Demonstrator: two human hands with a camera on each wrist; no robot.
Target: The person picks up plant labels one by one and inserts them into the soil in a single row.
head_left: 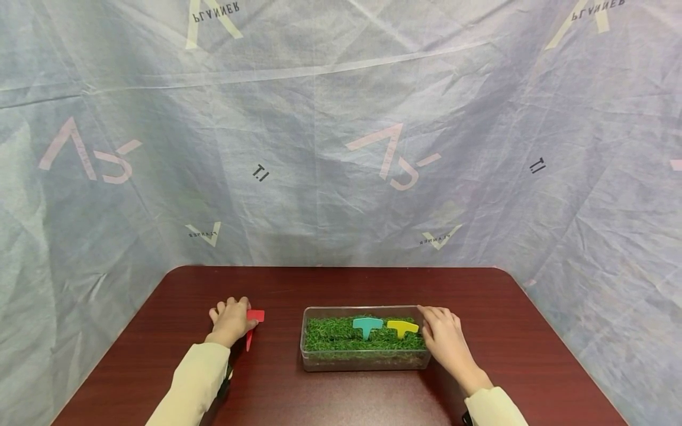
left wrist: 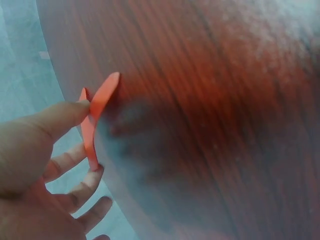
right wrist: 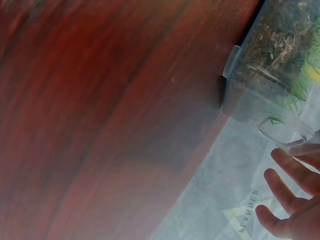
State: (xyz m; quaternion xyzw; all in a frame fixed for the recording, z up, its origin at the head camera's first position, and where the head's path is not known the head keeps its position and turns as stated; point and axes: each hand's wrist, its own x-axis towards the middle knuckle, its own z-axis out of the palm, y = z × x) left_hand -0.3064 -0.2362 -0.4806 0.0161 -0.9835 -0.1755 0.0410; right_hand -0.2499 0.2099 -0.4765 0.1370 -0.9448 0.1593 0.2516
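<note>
A red T-shaped plant label (head_left: 256,315) is pinched by my left hand (head_left: 231,321) over the left part of the table. In the left wrist view the thumb presses the bent label (left wrist: 101,100) and the fingertips lie behind it. My right hand (head_left: 449,339) touches the right end of a clear plastic box (head_left: 367,361). Its fingers are spread in the right wrist view, one fingertip against the box by an oval cutout; the thumb is hidden there. Green artificial grass (head_left: 330,334) fills the box. A teal label (head_left: 367,324) and a yellow label (head_left: 402,327) stand upright in it.
The dark red-brown wooden table (head_left: 282,396) has rounded far corners. A grey printed sheet (head_left: 314,207) hangs behind it and along both sides. In the right wrist view, brown shredded material (right wrist: 280,47) shows through the box wall under the grass.
</note>
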